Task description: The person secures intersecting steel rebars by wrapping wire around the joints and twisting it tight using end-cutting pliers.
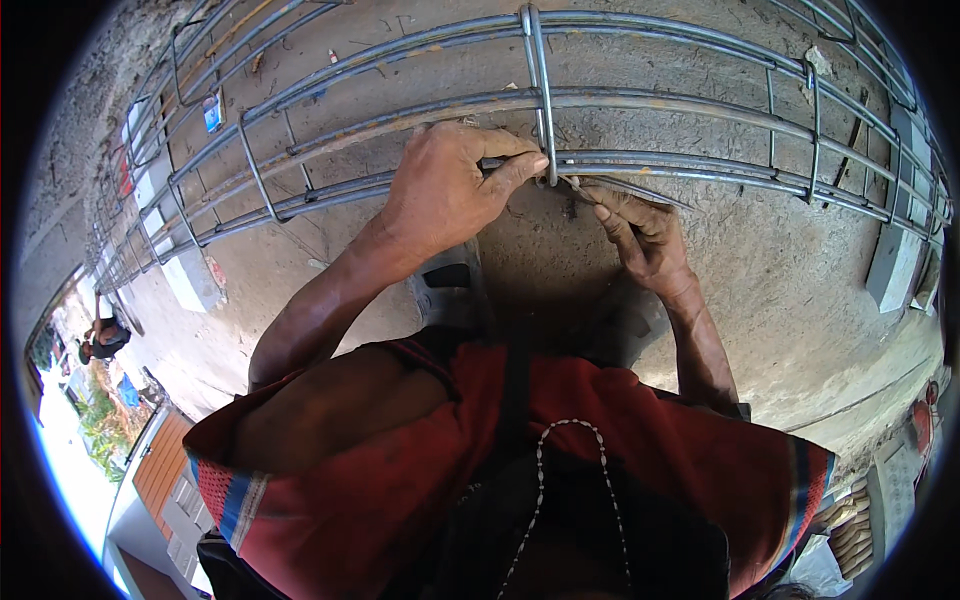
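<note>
A long cage of steel bars (690, 115) with square stirrups (541, 80) arches across the upper view. My left hand (450, 180) is at the upright stirrup near the middle, thumb and finger pinched where it meets the lower bars; what they hold is too small to make out. Just right of it, my right hand (645, 235) has its fingers bent beneath the lower bar, around something thin near the same joint, partly hidden by the fingers.
Grey blocks (895, 270) lie beneath the cage at both sides. Another person (105, 335) is at the far left. At lower right are stacked sacks (850, 520). My feet (445, 280) stand on concrete ground (775, 350) behind my hands.
</note>
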### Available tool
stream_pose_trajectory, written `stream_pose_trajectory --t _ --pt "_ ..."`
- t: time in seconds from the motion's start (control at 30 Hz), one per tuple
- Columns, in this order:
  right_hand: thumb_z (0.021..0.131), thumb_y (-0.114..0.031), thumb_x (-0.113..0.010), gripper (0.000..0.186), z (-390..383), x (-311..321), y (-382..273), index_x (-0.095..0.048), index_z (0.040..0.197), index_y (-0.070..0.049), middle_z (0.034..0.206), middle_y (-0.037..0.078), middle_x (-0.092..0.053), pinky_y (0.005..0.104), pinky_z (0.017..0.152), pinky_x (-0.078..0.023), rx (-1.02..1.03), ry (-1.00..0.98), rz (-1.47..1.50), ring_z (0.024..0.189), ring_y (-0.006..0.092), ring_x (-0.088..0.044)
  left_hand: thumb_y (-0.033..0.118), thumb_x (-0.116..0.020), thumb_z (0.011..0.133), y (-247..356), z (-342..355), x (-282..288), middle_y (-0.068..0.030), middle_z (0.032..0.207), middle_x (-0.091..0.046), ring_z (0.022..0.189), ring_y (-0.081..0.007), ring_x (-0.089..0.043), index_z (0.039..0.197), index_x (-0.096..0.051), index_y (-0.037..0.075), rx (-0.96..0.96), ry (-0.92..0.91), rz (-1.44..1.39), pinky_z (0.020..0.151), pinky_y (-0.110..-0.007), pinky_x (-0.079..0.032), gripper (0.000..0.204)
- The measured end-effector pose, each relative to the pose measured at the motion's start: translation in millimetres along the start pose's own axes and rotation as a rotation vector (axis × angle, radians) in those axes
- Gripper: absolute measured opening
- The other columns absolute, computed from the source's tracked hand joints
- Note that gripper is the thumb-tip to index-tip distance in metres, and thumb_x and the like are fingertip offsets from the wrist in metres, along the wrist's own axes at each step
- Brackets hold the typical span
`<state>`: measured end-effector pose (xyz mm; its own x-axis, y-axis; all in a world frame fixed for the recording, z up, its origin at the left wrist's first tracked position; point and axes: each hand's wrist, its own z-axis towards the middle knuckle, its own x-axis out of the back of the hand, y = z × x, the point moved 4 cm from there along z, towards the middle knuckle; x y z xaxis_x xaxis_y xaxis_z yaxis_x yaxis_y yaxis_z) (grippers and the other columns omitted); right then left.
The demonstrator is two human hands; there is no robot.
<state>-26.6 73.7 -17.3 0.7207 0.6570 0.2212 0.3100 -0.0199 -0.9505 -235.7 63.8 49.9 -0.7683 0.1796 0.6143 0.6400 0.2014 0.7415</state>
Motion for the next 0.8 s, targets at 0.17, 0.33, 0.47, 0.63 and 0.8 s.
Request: stream_pose_trajectory --t 0.17,0.33,0.47,0.63,0.8 --pt "0.088 -0.013 -0.057 0.023 -12 -8 -5 -0.064 0.110 -0.008 0.094 0.012 -0.067 0.0280 0.072 -0.050 -0.154 0.055 0.045 0.083 0.0206 -0.065 0.013 -0.069 0.078 12 -8 -7 -0.0119 0.081 -0.069 0.064 -0.0147 -0.065 0.092 -0.069 0.004 -0.067 0.124 -0.012 0.057 -0.024 -0.050 0.017" --pt "0.091 -0.015 -0.055 0.024 -34 -9 -30 -0.063 0.111 -0.007 0.076 0.006 -0.065 0.0230 0.057 -0.046 -0.367 0.018 0.449 0.061 0.0089 -0.057 0.011 -0.070 0.075 23 -25 -12 -0.0126 0.087 -0.068 0.073 -0.0235 -0.067 0.091 -0.067 0.004 -0.311 0.268 0.053 0.065 -0.032 -0.054 0.018" --pt "0.092 -0.013 -0.052 0.028 -30 -31 -55 -0.057 0.119 -0.005 0.067 0.001 -0.061 0.0206 0.052 -0.043 -0.364 -0.178 0.595 0.055 0.0042 -0.049 0.008 -0.068 0.076 22 -37 -12 -0.0159 0.094 -0.066 0.083 -0.0246 -0.067 0.095 -0.066 0.002 -0.292 0.205 0.029 0.071 -0.032 -0.054 0.020" --pt "0.087 -0.011 -0.056 0.033 -31 -47 -34 -0.054 0.119 -0.002 0.072 0.013 -0.065 0.0275 0.052 -0.047 -0.003 -0.048 0.265 0.055 0.0160 -0.061 0.007 -0.061 0.082 21 -40 -14 -0.0216 0.105 -0.062 0.096 -0.0270 -0.064 0.105 -0.062 -0.002 -0.367 0.111 -0.082 0.081 -0.031 -0.051 0.025" --pt "0.082 -0.009 -0.060 0.037 -30 -43 -34 -0.054 0.116 0.004 0.069 0.016 -0.061 0.0334 0.053 -0.048 0.028 -0.057 0.050 0.058 0.0276 -0.062 0.011 -0.059 0.085 15 -43 -17 -0.0209 0.100 -0.064 0.094 -0.0282 -0.064 0.110 -0.058 -0.004 -0.248 0.096 -0.157 0.079 -0.031 -0.051 0.030"
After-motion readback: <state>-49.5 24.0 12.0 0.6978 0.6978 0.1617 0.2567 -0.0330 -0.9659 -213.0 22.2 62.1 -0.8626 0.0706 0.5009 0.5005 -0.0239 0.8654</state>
